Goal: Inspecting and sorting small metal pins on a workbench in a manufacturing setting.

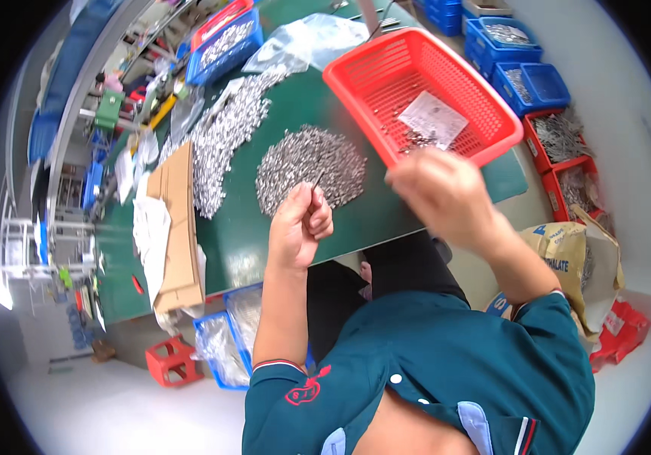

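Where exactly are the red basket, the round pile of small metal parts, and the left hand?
Red basket (471, 87): head view, its perforated right-hand wall.
Round pile (306, 161): head view, middle of its surface.
Left hand (296, 228): head view, middle of the hand.

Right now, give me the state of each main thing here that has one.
Left hand: closed, pinching a thin dark piece.
Right hand: blurred; grip unclear.
Red basket: upright, open-topped, holding a paper sheet and small parts.
Round pile: loose, heaped.
Longer pile: loose, spread out.
Clear plastic bag: crumpled.
Sack: mouth open.
Cardboard: creased.
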Available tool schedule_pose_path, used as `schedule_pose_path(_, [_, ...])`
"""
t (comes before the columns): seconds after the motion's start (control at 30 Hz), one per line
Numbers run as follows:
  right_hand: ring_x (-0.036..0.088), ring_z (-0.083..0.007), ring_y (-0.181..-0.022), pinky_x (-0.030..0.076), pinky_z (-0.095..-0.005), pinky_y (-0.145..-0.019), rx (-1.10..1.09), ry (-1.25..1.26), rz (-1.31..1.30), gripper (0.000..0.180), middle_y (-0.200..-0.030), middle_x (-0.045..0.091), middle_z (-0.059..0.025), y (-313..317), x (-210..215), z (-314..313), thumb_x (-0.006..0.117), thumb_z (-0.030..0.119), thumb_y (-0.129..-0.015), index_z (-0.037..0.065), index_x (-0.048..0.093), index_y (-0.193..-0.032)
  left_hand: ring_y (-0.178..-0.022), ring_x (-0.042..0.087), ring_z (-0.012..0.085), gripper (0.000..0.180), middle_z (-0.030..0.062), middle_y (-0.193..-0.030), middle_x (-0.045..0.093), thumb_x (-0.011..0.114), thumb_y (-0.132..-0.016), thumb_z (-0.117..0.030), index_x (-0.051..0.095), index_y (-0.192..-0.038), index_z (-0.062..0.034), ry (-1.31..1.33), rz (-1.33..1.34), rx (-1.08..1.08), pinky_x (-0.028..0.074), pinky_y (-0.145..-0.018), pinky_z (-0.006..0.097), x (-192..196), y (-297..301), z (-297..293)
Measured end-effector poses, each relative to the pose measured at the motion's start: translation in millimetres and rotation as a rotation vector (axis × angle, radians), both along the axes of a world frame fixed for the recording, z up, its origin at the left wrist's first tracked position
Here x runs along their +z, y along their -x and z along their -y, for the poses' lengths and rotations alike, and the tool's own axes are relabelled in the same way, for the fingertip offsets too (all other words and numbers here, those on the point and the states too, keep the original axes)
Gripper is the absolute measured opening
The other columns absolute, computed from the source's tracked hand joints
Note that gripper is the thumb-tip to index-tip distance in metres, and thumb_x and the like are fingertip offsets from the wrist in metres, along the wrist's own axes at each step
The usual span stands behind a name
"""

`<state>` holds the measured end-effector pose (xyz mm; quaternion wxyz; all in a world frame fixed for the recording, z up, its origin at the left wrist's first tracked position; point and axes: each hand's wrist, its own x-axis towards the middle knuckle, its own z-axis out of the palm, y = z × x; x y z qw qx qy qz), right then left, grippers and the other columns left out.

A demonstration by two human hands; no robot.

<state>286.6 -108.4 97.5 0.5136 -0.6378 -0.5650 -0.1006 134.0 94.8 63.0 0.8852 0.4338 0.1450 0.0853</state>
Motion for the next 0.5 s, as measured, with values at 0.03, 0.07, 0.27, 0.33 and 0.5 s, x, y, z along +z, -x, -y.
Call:
schedule_pose_path(0.03, [0.063,-0.0307,-0.072,0.051,-0.0375,-0.062,0.108,0.009,-0.077,0.012,-0.078,0.061,-0.0114,17.8,-6.5,-5.7,0.066,0.0,-0.075,0.003,0.061,-0.086,-0.053,0.037,0.0098,0.024,0.0004,-0.06,0.04,0.048,-0.098,-0.027,0.05,-0.086,-0.0066,0.066,0.037,0.027,0.029,-0.048,0.023,-10.0,14.2,-0.9])
schedule_pose_path(0.07, [0.062,-0.03,-0.071,0.052,-0.0376,-0.062,0.161,0.083,-0.128,0.013,-0.079,0.061,-0.0105,32.5,-17.7,-12.2,0.068,0.002,-0.074,0.003,0.061,-0.086,-0.053,0.035,0.0095,0.024,-0.0002,-0.06,0.039,0.049,-0.097,-0.028,0.05,-0.087,-0.0061,0.05,-0.005,0.085,0.029,-0.048,0.023,-16.3,26.6,1.1])
schedule_pose_path(0.27, [0.062,-0.0337,-0.077,0.052,-0.0391,-0.066,0.056,0.334,-0.143,0.018,-0.087,0.06,-0.0136,55.5,-86.1,-59.2,0.067,0.002,-0.075,0.002,0.063,-0.093,-0.055,0.038,0.0087,0.017,0.0005,-0.065,0.044,0.053,-0.095,-0.02,0.053,-0.096,-0.0029,0.08,-0.048,0.296,0.034,-0.051,0.023,-50.7,95.5,18.6])
schedule_pose_path(0.33, [0.061,-0.0326,-0.079,0.052,-0.0393,-0.068,0.055,0.363,-0.132,0.019,-0.087,0.06,-0.0122,61.1,-92.5,-70.9,0.067,0.003,-0.075,0.003,0.064,-0.093,-0.055,0.041,0.0089,0.016,0.0013,-0.066,0.048,0.052,-0.096,-0.019,0.054,-0.096,-0.0032,0.076,-0.046,0.353,0.035,-0.051,0.023,-62.1,108.4,25.5])
schedule_pose_path(0.5, [0.061,-0.0267,-0.08,0.051,-0.0377,-0.065,-0.017,0.32,0.059,0.019,-0.086,0.059,-0.0063,72.4,-104.1,-101.7,0.069,0.006,-0.072,0.008,0.066,-0.09,-0.056,0.046,0.0102,0.012,0.0031,-0.067,0.053,0.052,-0.096,-0.015,0.056,-0.095,-0.0035,0.042,-0.121,0.433,0.037,-0.052,0.024,-81.2,125.9,37.3])
